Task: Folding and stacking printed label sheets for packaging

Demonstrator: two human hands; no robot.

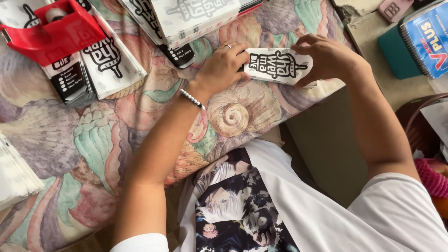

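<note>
Both hands grip small white paper pouch (278, 66) with black lettering, flat on shell-patterned cloth (93, 140). Left hand (223, 67) pinches pouch's left end, ring on finger, beaded bracelet (192, 99) at wrist. Right hand (326, 57) holds right end. Pouch stacks (100, 60) and red tape dispenser (56, 30) lie well apart at left.

What I could not see in full

My left hand (219, 70) hid one end of the white printed sleeve (278, 66) and my right hand (326, 58) its other end. The red tape dispenser (53, 30) ran off the upper left, the white paper stack (16, 175) off the left edge, the blue spiral notebook (427, 42) off the upper right.
</note>
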